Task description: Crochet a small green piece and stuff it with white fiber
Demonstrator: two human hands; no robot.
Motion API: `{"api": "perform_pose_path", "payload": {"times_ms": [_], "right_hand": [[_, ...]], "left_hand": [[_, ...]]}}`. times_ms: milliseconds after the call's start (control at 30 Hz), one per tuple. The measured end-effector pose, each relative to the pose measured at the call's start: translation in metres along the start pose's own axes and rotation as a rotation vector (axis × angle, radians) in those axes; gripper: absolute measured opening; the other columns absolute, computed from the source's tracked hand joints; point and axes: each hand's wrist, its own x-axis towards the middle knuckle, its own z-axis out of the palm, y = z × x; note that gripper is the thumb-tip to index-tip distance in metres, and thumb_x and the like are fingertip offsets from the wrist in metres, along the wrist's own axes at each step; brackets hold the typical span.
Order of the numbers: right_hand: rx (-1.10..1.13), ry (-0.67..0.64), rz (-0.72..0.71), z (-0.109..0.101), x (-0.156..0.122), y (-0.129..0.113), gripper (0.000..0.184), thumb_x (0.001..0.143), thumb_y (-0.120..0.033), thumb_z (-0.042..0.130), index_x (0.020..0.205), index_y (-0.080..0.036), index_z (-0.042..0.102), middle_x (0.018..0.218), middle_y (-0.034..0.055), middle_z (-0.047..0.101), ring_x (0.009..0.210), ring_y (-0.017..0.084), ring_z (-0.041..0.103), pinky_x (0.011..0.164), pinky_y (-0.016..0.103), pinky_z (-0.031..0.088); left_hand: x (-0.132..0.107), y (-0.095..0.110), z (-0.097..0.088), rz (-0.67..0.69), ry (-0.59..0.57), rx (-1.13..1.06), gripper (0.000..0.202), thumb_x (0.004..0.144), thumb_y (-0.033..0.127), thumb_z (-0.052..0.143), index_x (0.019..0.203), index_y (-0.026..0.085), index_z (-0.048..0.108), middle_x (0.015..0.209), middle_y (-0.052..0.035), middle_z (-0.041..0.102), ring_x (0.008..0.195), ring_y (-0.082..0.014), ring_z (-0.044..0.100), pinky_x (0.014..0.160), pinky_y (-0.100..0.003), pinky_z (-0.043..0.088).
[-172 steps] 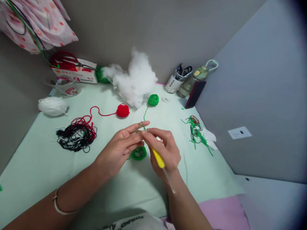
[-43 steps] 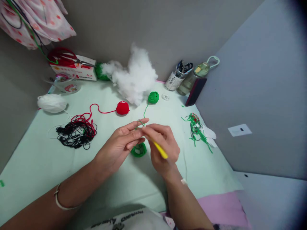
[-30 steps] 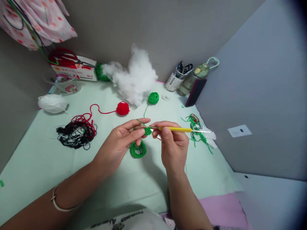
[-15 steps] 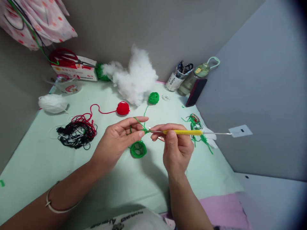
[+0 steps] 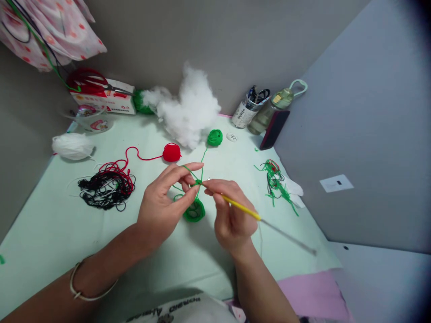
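Note:
My left hand pinches a small piece of green yarn work between thumb and fingers, with a green strand running over its raised index finger. My right hand is closed around a crochet hook with a yellow handle; its fingertips meet the green work, and the hook's tip is hidden there. The hook's metal rear end slants down to the right. One strand leads up to a green yarn ball. Just below the hands lies a green yarn coil.
A red yarn ball, a black yarn tangle and a white yarn ball lie left. White stuffing sits at the back. Rightward are a pen cup, a bottle, a dark phone and yarn scraps.
My right hand has moved left and slightly down, and the crochet hook has turned from level to slanting, its rear end lower. The left hand has shifted a little left.

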Motion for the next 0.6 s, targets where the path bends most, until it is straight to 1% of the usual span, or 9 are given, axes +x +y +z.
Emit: {"api": "perform_pose_path", "payload": {"times_ms": [67, 133, 200, 233, 300, 367, 433, 500, 600], "right_hand": [[-0.124, -0.019, -0.084, 0.002, -0.003, 0.001, 0.036, 0.097, -0.01, 0.059, 0.125, -0.03, 0.068, 0.106, 0.0074, 0.078, 0.096, 0.022, 0.075, 0.076, 0.037, 0.063], [-0.206, -0.051, -0.095, 0.004, -0.005, 0.001, 0.04, 0.095, -0.009, 0.063, 0.124, -0.035, 0.071, 0.111, 0.0064, 0.077, 0.1, 0.022, 0.075, 0.08, 0.037, 0.063], [-0.192, -0.039, -0.032, 0.004, -0.005, 0.0, 0.038, 0.094, -0.011, 0.066, 0.118, -0.038, 0.075, 0.112, 0.0041, 0.076, 0.102, 0.022, 0.074, 0.083, 0.037, 0.062], [-0.157, -0.015, 0.006, 0.003, -0.004, 0.0, 0.035, 0.094, -0.012, 0.066, 0.115, -0.038, 0.076, 0.109, 0.0035, 0.076, 0.101, 0.022, 0.074, 0.083, 0.038, 0.062], [-0.08, 0.069, 0.061, 0.002, 0.0, -0.002, 0.028, 0.097, -0.015, 0.062, 0.112, -0.035, 0.076, 0.101, 0.0037, 0.076, 0.093, 0.021, 0.073, 0.076, 0.038, 0.062], [0.034, 0.141, 0.137, 0.0, 0.005, -0.003, 0.024, 0.1, -0.018, 0.056, 0.108, -0.03, 0.075, 0.092, 0.0038, 0.075, 0.08, 0.019, 0.071, 0.066, 0.036, 0.06], [0.205, 0.17, 0.257, 0.0, 0.009, -0.004, 0.019, 0.102, -0.023, 0.055, 0.102, -0.027, 0.074, 0.088, 0.0036, 0.074, 0.071, 0.017, 0.068, 0.06, 0.034, 0.058], [0.364, 0.161, 0.377, 0.0, 0.011, -0.003, 0.016, 0.101, -0.028, 0.059, 0.097, -0.025, 0.074, 0.088, 0.0035, 0.073, 0.069, 0.015, 0.067, 0.062, 0.033, 0.059], [0.425, 0.135, 0.443, 0.002, 0.011, -0.001, 0.016, 0.1, -0.031, 0.061, 0.095, -0.023, 0.075, 0.09, 0.0033, 0.074, 0.073, 0.015, 0.068, 0.067, 0.032, 0.059]], "left_hand": [[-0.001, 0.001, 0.002, -0.063, 0.001, -0.044, 0.044, 0.076, 0.009, 0.082, 0.115, 0.028, 0.08, 0.086, 0.0011, 0.066, 0.079, -0.0142, 0.057, 0.08, -0.025, 0.05], [-0.001, 0.001, 0.002, -0.203, -0.06, -0.193, 0.052, 0.076, 0.011, 0.083, 0.125, 0.027, 0.076, 0.083, 0.0028, 0.065, 0.069, -0.0106, 0.053, 0.068, -0.021, 0.047], [0.001, 0.001, 0.001, -0.376, -0.169, -0.395, 0.051, 0.079, 0.017, 0.083, 0.129, 0.024, 0.073, 0.074, 0.0053, 0.06, 0.055, -0.006, 0.041, 0.058, -0.019, 0.043], [0.002, 0.001, 0.001, -0.456, -0.219, -0.484, 0.048, 0.081, 0.021, 0.083, 0.127, 0.022, 0.073, 0.067, 0.0071, 0.055, 0.05, -0.0043, 0.034, 0.057, -0.018, 0.042], [0.006, 0.001, -0.002, -0.571, -0.275, -0.59, 0.04, 0.083, 0.023, 0.082, 0.123, 0.017, 0.075, 0.058, 0.0104, 0.044, 0.046, -0.0026, 0.024, 0.062, -0.018, 0.047], [0.008, 0.002, -0.005, -0.58, -0.277, -0.613, 0.038, 0.084, 0.021, 0.081, 0.121, 0.017, 0.077, 0.059, 0.0108, 0.044, 0.046, -0.0016, 0.023, 0.069, -0.019, 0.05], [0.009, 0.002, -0.008, -0.521, -0.263, -0.591, 0.038, 0.084, 0.019, 0.08, 0.122, 0.02, 0.077, 0.067, 0.0088, 0.053, 0.046, -0.0004, 0.025, 0.071, -0.018, 0.051], [0.009, 0.001, -0.008, -0.484, -0.268, -0.548, 0.037, 0.085, 0.021, 0.08, 0.122, 0.022, 0.077, 0.073, 0.0069, 0.059, 0.047, -0.0002, 0.028, 0.067, -0.017, 0.049], [0.008, 0.0, -0.006, -0.48, -0.277, -0.495, 0.037, 0.085, 0.025, 0.081, 0.122, 0.023, 0.077, 0.072, 0.0055, 0.058, 0.053, -0.003, 0.038, 0.058, -0.017, 0.042]]}}
